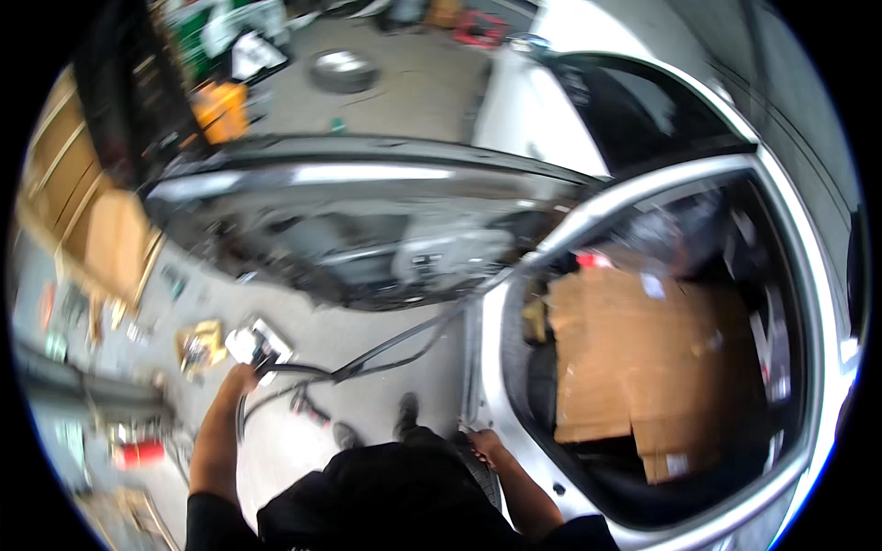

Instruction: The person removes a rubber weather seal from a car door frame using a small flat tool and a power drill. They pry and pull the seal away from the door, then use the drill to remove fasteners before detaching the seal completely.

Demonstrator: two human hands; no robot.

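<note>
My left hand (241, 378) is stretched out to the left, its fingers closed around a black rubber door seal (390, 352). The loose seal loops across above the floor toward the door opening of a white car (496, 367). My right hand (484, 446) is low by the rear edge of that opening, against the white body. Its fingers are curled together, and what they pinch is too small and blurred to make out. Ahead of me, the car door (367, 234) stands swung out, its inner side bare of trim.
Inside the car lies a flattened cardboard box (643, 358), with dark plastic bags (666, 234) behind it. A wheel rim (344, 71) rests on the floor beyond the door. On the left are a wooden crate (115, 243), a red object (138, 454) and scattered small parts.
</note>
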